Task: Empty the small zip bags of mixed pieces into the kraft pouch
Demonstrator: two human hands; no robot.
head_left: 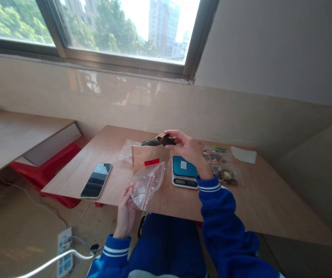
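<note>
Left hand: left hand [125, 211], nearest the camera at the table's front edge, has its fingers curled closed on the lower corner of a clear plastic zip bag with a red seal line [147, 184].
Zip bag: it rises tilted from that grip, its mouth up and to the right, in front of the paper bag.
Right hand: right hand [186, 148] is raised over the table, fingertips pinched narrow on a small dark brown lump [165, 139].
Lump: held just above the open top of a brown paper bag with a red label [149, 155].
Paper bag: upright on the light wooden table [270, 200], just left of a small white digital scale with a blue platform [183, 172].
Phone: black smartphone [96, 180] lies flat, left of the paper bag.
Filled bags: clear bags holding brownish pieces [223, 164] lie right of the scale.
</note>
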